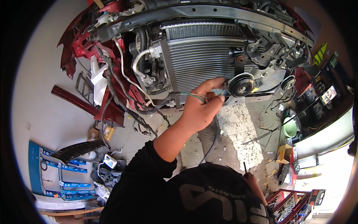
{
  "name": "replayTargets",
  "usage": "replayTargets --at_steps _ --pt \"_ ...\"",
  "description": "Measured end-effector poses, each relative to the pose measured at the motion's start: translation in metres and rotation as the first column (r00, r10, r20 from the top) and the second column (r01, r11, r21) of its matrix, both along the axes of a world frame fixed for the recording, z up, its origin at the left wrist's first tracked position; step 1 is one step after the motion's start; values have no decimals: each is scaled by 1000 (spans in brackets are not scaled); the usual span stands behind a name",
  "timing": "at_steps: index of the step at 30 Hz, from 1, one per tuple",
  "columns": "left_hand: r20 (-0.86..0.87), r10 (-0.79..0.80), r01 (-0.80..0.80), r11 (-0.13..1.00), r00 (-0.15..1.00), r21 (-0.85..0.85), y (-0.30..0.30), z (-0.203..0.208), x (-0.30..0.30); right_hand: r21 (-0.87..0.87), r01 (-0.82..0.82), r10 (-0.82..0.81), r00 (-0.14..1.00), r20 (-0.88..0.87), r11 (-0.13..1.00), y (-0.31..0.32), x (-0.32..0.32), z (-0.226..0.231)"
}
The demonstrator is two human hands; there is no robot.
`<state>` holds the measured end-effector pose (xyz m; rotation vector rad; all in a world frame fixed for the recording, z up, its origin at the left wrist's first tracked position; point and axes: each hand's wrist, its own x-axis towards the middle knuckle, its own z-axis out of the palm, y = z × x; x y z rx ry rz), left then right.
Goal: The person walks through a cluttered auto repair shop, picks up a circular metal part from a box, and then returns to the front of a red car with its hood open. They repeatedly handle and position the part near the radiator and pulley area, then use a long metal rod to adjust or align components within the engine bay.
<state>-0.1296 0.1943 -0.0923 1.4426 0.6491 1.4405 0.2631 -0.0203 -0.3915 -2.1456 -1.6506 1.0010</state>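
Observation:
My left hand (203, 106) is raised in front of a car's stripped front end, with its fingers pinched together on thin green and pale wires (194, 95). These wires run out of a dark wrapped harness (169, 100). The fingertips are right beside a round black disc horn (241, 85), close to its back; whether they touch it I cannot tell. Behind the hand stands the silver finned condenser (199, 56). Low down by my body, my right hand (251, 180) is closed round a thin dark rod-like tool (245, 167); most of its fingers are hidden.
A second disc horn (288, 83) hangs farther right. Loose wiring (140, 121) dangles at the left beside a red body panel (112, 114). Across the top runs a dark crossbeam (179, 11). A green basin (289, 127) and a cardboard box (284, 153) are on the right.

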Motion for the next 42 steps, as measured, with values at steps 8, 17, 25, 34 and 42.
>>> replayTargets --at_steps 8,17,25,34,42 --pt "-14 78 -77 996 997 38 21 -13 4 -152 121 -129 991 -41 981 -32 37 -47" --pt "158 -26 27 1000 987 -5 14 -12 -9 -139 50 -40 996 78 989 -31 29 -74" --pt "253 -119 142 987 960 -75 15 -12 -15 -138 114 -115 993 0 984 -32 8 -35" --pt "307 -156 175 984 939 -37 23 -16 -21 -150 99 -96 995 25 984 -39 14 -65" --pt "489 -236 351 923 840 -157 36 -24 -7 -162 99 -98 995 13 982 -36 11 -54"
